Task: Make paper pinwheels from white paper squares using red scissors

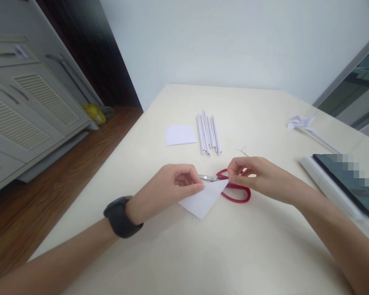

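Note:
Between my two hands is a white sheet of paper point(199, 203), folded to a triangle whose point hangs toward me. My left hand point(180, 182) pinches its upper edge, thumb on the near side. At the right corner, the fingertips of my right hand point(246, 172) are closed on the paper. Scissors with red handles point(237, 200) lie on the table just behind and beneath the paper, blades toward the left; the paper and my hands hide part of them.
Beyond my hands lie several rolled paper sticks point(208, 133) and a white paper square point(181, 135). A paper pinwheel point(301, 123) on a stick rests at the far right. A dark-screened tablet point(341, 180) on a white stack is near my right arm. The table's left edge drops to the floor.

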Demonstrator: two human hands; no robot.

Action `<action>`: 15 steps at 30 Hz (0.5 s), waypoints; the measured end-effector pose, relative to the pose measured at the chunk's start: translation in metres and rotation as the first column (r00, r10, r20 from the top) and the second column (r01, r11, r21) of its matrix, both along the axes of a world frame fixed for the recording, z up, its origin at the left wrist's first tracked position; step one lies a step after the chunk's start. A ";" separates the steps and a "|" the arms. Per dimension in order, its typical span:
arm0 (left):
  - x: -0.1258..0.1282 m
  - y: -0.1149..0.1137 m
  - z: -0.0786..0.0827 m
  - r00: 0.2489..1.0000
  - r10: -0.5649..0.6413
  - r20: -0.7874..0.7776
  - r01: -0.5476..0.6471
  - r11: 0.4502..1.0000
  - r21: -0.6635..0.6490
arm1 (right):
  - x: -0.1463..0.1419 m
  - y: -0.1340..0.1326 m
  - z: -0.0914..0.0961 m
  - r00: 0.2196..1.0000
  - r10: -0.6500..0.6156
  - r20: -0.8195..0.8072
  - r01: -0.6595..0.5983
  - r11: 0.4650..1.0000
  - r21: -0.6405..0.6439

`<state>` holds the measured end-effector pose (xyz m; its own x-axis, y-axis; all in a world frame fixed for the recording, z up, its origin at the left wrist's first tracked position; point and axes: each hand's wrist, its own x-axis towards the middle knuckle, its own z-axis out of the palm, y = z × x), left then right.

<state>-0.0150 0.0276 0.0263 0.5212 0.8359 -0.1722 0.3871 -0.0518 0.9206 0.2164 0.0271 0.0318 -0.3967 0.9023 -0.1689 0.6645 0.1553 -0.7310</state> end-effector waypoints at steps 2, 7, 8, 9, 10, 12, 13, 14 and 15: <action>0.000 0.001 0.000 0.999 0.019 0.026 -0.018 0.999 -0.040 | -0.002 0.000 0.001 0.995 -0.097 0.022 0.094 0.991 0.090; 0.000 0.000 -0.003 0.997 0.033 0.065 -0.028 0.997 -0.077 | -0.020 -0.008 0.000 0.994 -0.074 -0.075 0.085 0.985 0.151; 0.001 -0.001 -0.005 0.997 0.020 0.073 -0.015 0.997 -0.069 | -0.024 -0.010 -0.001 0.994 -0.041 -0.098 0.054 0.990 0.128; 0.002 -0.001 -0.008 0.997 0.004 0.080 0.001 0.998 -0.058 | -0.028 -0.013 -0.003 0.993 -0.010 -0.121 0.023 0.995 0.101; 0.003 -0.002 -0.011 0.996 -0.013 0.086 0.017 0.999 -0.048 | -0.031 -0.015 -0.005 0.991 0.020 -0.132 -0.008 0.996 0.087; 0.004 -0.003 -0.015 0.995 -0.024 0.095 0.026 1.000 -0.016 | -0.034 -0.018 -0.009 0.991 0.069 -0.115 -0.056 0.993 0.107; 0.005 -0.003 -0.017 0.995 -0.028 0.094 0.028 1.000 -0.001 | -0.035 -0.019 -0.011 0.991 0.086 -0.102 -0.073 0.989 0.126; 0.005 -0.003 -0.017 0.995 -0.031 0.091 0.030 0.999 0.012 | -0.035 -0.019 -0.012 0.991 0.095 -0.091 -0.082 0.986 0.142; 0.006 -0.003 -0.016 0.996 -0.036 0.084 0.035 0.999 0.018 | -0.035 -0.019 -0.012 0.992 0.098 -0.084 -0.084 0.984 0.157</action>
